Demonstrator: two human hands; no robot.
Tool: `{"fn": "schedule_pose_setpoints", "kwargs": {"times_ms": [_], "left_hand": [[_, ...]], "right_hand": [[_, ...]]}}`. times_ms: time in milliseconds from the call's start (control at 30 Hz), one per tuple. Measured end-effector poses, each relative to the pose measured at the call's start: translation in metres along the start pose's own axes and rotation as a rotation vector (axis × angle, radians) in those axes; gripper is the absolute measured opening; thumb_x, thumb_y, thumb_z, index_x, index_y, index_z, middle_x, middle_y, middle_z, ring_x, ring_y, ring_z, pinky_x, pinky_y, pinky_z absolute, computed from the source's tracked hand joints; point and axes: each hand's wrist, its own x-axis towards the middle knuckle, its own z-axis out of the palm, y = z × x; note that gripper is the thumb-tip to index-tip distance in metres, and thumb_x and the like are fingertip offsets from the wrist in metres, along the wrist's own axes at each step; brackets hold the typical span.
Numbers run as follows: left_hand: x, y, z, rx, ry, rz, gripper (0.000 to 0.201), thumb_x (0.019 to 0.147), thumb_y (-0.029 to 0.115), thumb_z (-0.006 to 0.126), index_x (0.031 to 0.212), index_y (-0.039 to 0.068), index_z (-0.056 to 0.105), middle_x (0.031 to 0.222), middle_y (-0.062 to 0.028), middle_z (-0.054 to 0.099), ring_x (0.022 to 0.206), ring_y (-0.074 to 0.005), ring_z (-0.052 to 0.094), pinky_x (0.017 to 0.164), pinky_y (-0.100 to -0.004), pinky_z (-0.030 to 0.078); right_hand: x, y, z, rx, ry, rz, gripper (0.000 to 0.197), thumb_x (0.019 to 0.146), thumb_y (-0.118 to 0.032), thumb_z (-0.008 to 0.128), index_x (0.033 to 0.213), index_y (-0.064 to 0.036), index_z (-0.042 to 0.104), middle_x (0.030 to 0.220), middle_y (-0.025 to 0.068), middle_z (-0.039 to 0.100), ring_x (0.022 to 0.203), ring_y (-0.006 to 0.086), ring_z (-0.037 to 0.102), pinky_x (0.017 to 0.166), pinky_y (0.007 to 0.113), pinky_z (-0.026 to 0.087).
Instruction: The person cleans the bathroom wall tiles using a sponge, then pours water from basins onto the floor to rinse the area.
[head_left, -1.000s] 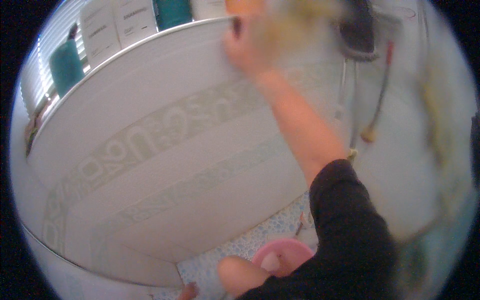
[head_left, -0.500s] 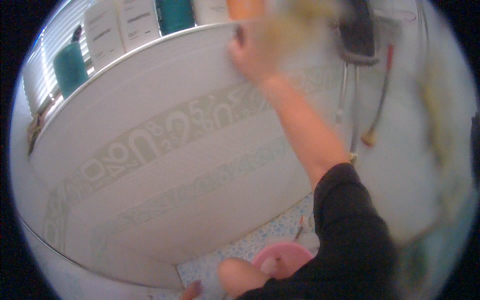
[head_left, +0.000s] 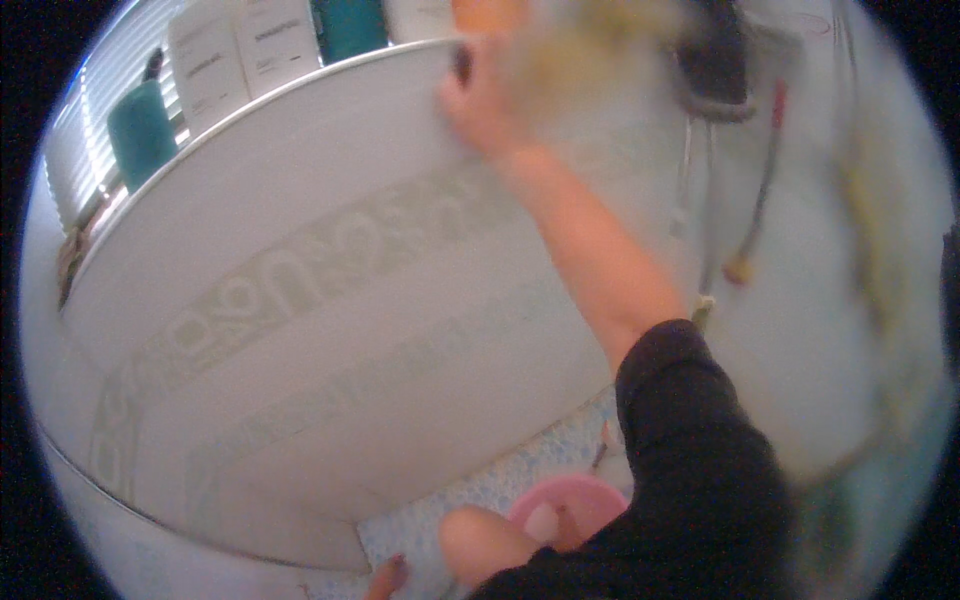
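Observation:
My right arm, in a short dark sleeve, reaches up across the tiled wall [head_left: 370,330]. Just under the white-edged ledge [head_left: 290,88], my right hand [head_left: 485,105] is against or close to the wall, its fingers curled. A small dark thing [head_left: 462,63] shows at the fingers; blur hides what it is. Right above the hand stands an orange container [head_left: 490,15] on the ledge. My left hand is not in view.
White bottles [head_left: 275,45], a dark green container [head_left: 348,25] and a teal bottle [head_left: 140,135] line the ledge. Right of my arm hang a dark-framed mirror-like panel [head_left: 712,60] and a red-ended brush [head_left: 765,185]. Below, a pink basin [head_left: 585,492] stands on the patterned floor [head_left: 480,480], near bare legs.
My right hand has slid a little to the left along the wall, and the dark thing at its fingers has moved with it. The forearm has shifted left too.

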Motion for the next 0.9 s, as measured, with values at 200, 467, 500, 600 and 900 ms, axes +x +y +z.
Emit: {"fn": "schedule_pose_setpoints", "kwargs": {"times_ms": [200,467,500,600,900], "left_hand": [[0.036,0.009,-0.024,-0.598,0.278,-0.156,0.046,0.087,0.024,0.067,0.128,0.006,0.056,0.090,-0.0102,0.069,0.076,-0.0179,0.063,0.064,-0.0317,0.051],[-0.005,-0.033,0.016,-0.056,0.067,0.037,0.048,0.087,0.021,0.065,0.131,0.007,0.054,0.092,-0.0067,0.067,0.075,-0.0165,0.061,0.063,-0.0311,0.049],[-0.007,-0.020,0.015,-0.250,0.109,-0.032,0.043,0.088,0.021,0.064,0.127,0.005,0.055,0.093,-0.0086,0.067,0.078,-0.0185,0.062,0.067,-0.0320,0.049],[0.022,0.035,-0.016,-0.667,0.218,-0.137,0.036,0.089,0.021,0.061,0.119,0.002,0.059,0.095,-0.0130,0.067,0.082,-0.0228,0.064,0.075,-0.0339,0.049],[-0.039,-0.012,0.020,-0.466,0.265,-0.225,0.041,0.085,0.031,0.067,0.115,0.003,0.063,0.087,-0.0119,0.069,0.081,-0.0199,0.065,0.074,-0.0337,0.050]], "right_hand": [[0.030,0.089,-0.033,-0.161,0.146,0.059,0.042,0.069,-0.021,0.071,0.103,-0.0027,0.053,0.106,0.0181,0.052,0.101,0.0365,0.049,0.092,0.047,0.040],[-0.010,-0.003,0.011,0.131,0.034,-0.075,0.038,0.066,-0.018,0.068,0.098,-0.0040,0.051,0.099,0.0182,0.050,0.102,0.0372,0.047,0.093,0.049,0.037],[-0.023,-0.032,0.007,0.111,0.074,-0.214,0.039,0.066,-0.018,0.069,0.098,-0.0051,0.052,0.100,0.0169,0.050,0.104,0.0356,0.048,0.094,0.049,0.037],[-0.019,0.036,-0.011,0.103,0.046,-0.291,0.041,0.066,-0.020,0.070,0.100,-0.0057,0.053,0.101,0.0157,0.051,0.103,0.0352,0.049,0.094,0.048,0.037],[-0.058,0.005,-0.011,0.065,0.035,0.151,0.025,0.070,-0.016,0.067,0.091,-0.0070,0.055,0.097,0.0161,0.052,0.102,0.0336,0.048,0.092,0.047,0.037]]}}
